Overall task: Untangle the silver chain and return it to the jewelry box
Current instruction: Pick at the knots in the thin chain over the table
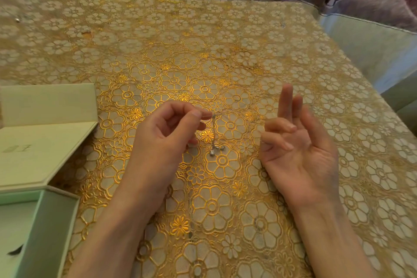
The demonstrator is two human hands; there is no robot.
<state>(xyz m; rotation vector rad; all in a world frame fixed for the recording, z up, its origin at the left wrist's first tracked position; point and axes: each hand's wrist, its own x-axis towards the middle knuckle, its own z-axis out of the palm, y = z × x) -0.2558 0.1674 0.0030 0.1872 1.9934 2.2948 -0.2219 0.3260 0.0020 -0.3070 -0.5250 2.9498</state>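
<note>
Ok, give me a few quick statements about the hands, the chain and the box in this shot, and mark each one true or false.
1. The left hand pinches the silver chain at its fingertips. True.
2. The right hand grips the chain's beaded end. False: it is held palm up with straight fingers and holds nothing.
3. The chain lies inside the jewelry box. False: it hangs from the left hand over the tablecloth, with its small beads at the lower end.
4. The jewelry box stands open at the left edge of the view. True.
5. The tablecloth has a gold flower pattern. True.
</note>
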